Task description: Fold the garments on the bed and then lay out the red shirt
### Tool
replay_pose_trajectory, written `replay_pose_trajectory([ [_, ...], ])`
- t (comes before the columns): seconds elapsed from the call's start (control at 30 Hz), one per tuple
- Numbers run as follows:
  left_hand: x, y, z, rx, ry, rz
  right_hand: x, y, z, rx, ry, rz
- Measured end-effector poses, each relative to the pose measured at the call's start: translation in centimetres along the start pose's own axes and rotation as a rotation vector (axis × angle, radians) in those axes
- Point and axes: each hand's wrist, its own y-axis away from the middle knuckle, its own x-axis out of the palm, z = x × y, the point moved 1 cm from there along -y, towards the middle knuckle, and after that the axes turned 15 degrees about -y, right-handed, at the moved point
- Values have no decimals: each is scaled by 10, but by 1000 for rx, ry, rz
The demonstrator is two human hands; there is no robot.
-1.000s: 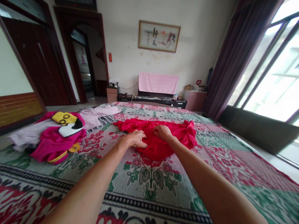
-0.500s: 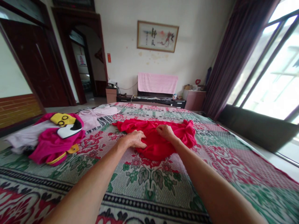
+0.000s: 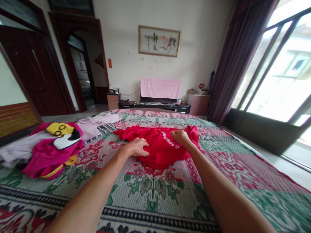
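A rumpled red shirt (image 3: 157, 152) with white lettering lies on a bed covered by a flowered blanket (image 3: 155, 189). At its left part rests my left hand (image 3: 138, 147), thumb and fingers apart, pressing on the cloth. My right hand (image 3: 180, 137) is closed, its fingers pinching the shirt just beside the lettering. Folds run through the fabric between and around the two hands.
To the left lies a heap of clothes: a magenta garment (image 3: 45, 155) with a yellow and white cartoon patch, and a pale pink garment (image 3: 93, 123). Beyond the bed stands a low black cabinet (image 3: 155, 105); a pink cloth (image 3: 160, 88) hangs above it.
My right hand has moved right, pulling the red shirt's cloth, and the white lettering now shows. My left hand stays on the shirt's left part. The view has shifted slightly.
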Motion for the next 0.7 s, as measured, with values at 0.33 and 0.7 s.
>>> replay_pose_trajectory([
  [0.33, 1, 1, -2, -14, -9, -23, -70, -6, -72, 123, -1127, -505],
  [0.7, -1, 4, -5, -44, -19, -9, -52, -8, -68, 161, -1413, -422],
])
